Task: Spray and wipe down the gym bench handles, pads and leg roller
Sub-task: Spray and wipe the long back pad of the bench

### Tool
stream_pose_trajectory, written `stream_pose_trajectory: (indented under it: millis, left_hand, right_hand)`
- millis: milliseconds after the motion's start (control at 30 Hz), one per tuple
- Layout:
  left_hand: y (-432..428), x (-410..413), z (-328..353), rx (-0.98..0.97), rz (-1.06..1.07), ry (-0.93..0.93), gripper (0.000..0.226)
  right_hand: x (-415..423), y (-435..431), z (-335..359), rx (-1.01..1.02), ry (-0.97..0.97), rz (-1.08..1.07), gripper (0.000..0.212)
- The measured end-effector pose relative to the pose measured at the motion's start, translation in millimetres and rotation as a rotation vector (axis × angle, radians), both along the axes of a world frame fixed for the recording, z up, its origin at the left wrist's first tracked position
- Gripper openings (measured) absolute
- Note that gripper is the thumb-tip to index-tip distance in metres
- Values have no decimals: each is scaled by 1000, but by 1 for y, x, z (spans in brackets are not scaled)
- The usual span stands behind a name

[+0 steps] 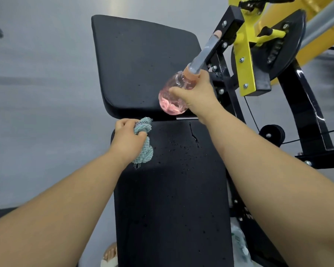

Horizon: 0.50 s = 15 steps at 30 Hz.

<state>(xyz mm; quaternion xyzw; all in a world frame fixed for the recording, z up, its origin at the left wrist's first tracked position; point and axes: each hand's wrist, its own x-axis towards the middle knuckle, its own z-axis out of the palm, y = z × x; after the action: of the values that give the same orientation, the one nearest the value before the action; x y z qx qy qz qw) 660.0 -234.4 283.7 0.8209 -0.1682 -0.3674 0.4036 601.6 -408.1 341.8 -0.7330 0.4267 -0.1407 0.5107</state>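
Spray bottle [174, 97], seen from the head view, hangs over the near right corner of the far pad [143, 64]. It is tilted, its long axis running near left to far right, with the capped top aimed at the yellow frame [247, 60] and not at any pad. The right grip [199, 95] curls round its shoulder and neck. The left grip [126, 138] bunches the teal cloth [145, 149] on the near pad [172, 189] at its far left corner, likely placed to wipe the droplets beaded there.
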Motion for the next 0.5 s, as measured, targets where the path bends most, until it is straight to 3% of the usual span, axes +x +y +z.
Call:
stream_pose_trajectory:
  millis: [100, 267, 500]
  left_hand:
    - [0, 0, 2, -1, -2, -1, 36]
    - [-1, 0, 2, -8, 4, 6, 35]
    - [0, -2, 1, -5, 8, 6, 36]
  right_hand:
    - [13, -2, -1, -98, -8, -198, 66]
    - [39, 0, -11, -222, 30, -341, 69]
    - [37, 10, -22, -206, 96, -358, 86]
